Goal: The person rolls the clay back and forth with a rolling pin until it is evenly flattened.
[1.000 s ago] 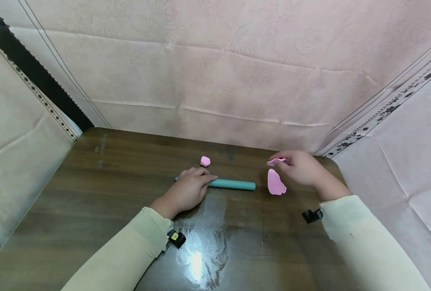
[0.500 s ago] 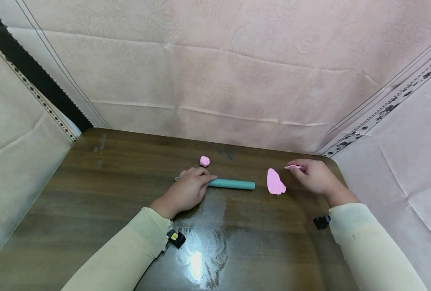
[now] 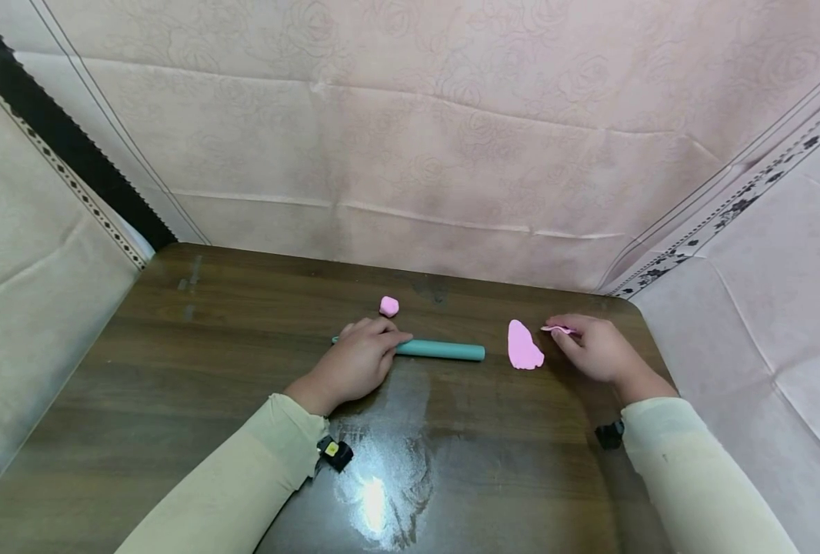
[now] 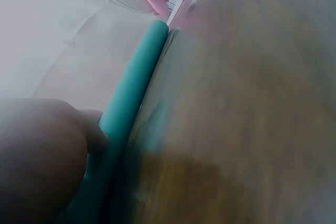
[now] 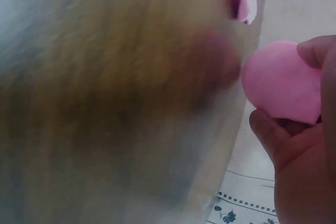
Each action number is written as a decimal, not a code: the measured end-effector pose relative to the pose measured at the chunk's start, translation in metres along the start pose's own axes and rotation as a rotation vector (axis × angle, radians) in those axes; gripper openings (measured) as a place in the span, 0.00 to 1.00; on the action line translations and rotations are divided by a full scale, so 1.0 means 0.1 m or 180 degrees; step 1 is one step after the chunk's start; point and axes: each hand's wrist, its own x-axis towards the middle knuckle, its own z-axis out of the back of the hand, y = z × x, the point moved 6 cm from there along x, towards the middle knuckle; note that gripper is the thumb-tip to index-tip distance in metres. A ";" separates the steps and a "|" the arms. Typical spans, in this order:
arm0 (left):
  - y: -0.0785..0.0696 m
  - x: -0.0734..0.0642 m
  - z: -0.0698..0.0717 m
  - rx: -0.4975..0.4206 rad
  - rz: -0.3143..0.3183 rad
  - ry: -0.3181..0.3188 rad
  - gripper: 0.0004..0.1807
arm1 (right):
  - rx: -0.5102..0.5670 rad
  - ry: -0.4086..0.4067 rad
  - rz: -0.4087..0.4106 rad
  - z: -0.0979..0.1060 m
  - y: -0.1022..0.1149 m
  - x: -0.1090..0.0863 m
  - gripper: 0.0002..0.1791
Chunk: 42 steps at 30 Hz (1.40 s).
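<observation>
My left hand (image 3: pixel 356 362) grips a teal rolling pin (image 3: pixel 445 350) near its left end, thumb along it; the left wrist view shows the smooth rod (image 4: pixel 131 87) running away from the hand. With thumb and fingers, my right hand (image 3: pixel 598 350) pinches a thin flat piece of pink modelling clay (image 3: pixel 558 329), seen edge-on from the head. Its rounded face (image 5: pixel 281 80) shows in the right wrist view. Between the pin's right end and that hand, a flattened pink clay sheet (image 3: pixel 524 346) lies on the table. A small pink clay lump (image 3: pixel 389 306) sits just beyond my left hand.
The brown wood-grain table (image 3: pixel 230 369) has a bright light reflection and smudges near the front. Pale cloth (image 3: pixel 410 154) hangs behind it, with more cloth at both sides. A small black device (image 3: pixel 335 454) is worn on the left wrist.
My right hand first moved right, away from the flattened sheet, carrying the pinched clay, then came slightly nearer and lower. The left hand, rolling pin and lump have stayed put.
</observation>
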 end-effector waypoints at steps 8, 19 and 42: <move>0.01 0.00 -0.01 0.0017 -0.0032 -0.0022 0.20 | -0.0085 0.0195 0.0180 -0.14 -0.07 -0.13 0.16; 0.02 0.00 -0.02 0.0015 -0.0032 -0.0014 0.20 | -0.0329 0.0551 0.0291 -0.26 -0.12 -0.33 0.30; 0.02 -0.01 -0.02 0.0032 -0.0037 -0.0016 0.20 | -0.0239 0.0900 0.0177 -0.09 0.23 -0.16 0.48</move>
